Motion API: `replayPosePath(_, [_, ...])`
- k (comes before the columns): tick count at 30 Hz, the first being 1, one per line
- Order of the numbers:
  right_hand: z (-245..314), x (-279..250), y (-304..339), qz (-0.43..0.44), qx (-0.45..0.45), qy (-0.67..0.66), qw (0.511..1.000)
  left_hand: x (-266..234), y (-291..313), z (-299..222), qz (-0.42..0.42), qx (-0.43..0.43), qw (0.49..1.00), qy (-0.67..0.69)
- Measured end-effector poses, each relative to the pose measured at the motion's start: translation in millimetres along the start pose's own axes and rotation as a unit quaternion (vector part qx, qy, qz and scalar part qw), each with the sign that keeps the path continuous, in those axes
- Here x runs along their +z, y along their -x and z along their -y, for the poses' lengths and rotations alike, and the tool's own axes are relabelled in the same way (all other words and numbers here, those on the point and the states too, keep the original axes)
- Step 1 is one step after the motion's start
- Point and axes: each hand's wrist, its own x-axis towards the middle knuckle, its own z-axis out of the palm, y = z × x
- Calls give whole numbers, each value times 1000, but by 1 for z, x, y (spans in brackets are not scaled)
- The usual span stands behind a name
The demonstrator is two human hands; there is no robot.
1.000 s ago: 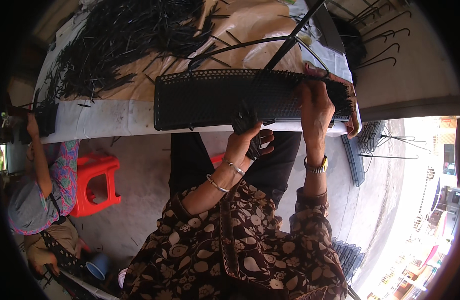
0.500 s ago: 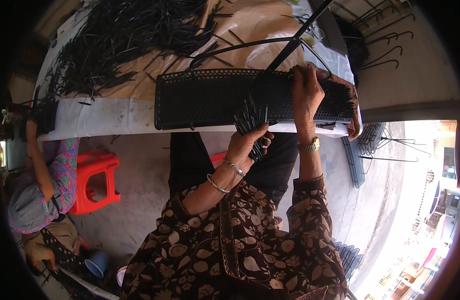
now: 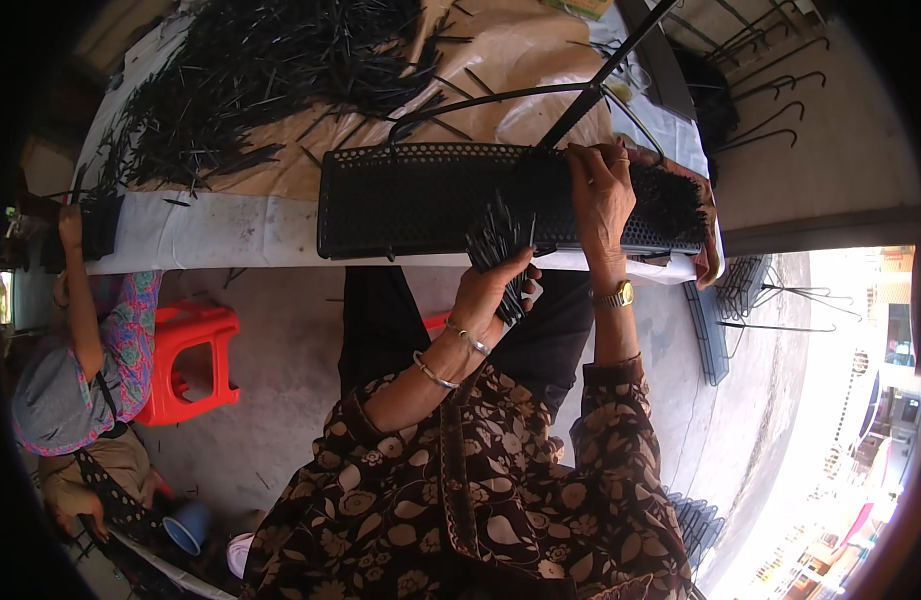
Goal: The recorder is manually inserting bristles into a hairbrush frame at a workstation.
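In my left hand (image 3: 489, 298) is a bundle of thin, pointed black strips (image 3: 498, 238), gripped upright in front of the near edge of a long black perforated tray (image 3: 401, 205). My right hand (image 3: 605, 212) reaches over that tray, its fingers closed near the far edge. Whatever is between its fingertips is too small and dark to make out. To the right of this hand, the tray's right end is packed with spiky black strips (image 3: 673, 205). A thin black frame (image 3: 591, 92) rises behind the tray.
A large heap of black strips (image 3: 271, 80) covers the table's far left, on brown sheeting (image 3: 521, 50). At left, a person in a grey cap (image 3: 66, 390) reaches to the table near a red stool (image 3: 196, 365). Wire racks (image 3: 746, 285) stand on the right.
My right hand has shifted slightly left along the tray and a little nearer. My left hand still grips the bundle in almost the same place. The view has tilted slightly.
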Motion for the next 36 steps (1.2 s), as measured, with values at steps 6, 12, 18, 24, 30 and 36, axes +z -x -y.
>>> replayPosePath(6, [-2,-4,-6,56,12,122,991,2,2,0,-2,-6,1000,-16])
replayPosePath(12, [20,-34,7,175,76,-101,976,-7,-3,3,-13,20,999,-39])
replayPosePath(18, [23,-47,27,341,161,-271,886,-2,1,5,-29,20,998,-53])
replayPosePath(24, [26,-54,25,293,204,-326,875,1,-2,-1,-40,37,998,-20])
replayPosePath(30, [30,-44,15,129,158,-158,966,0,-13,1,14,-16,997,74])
replayPosePath(36, [12,-35,8,-37,73,-62,995,-2,-13,2,13,-30,999,30])
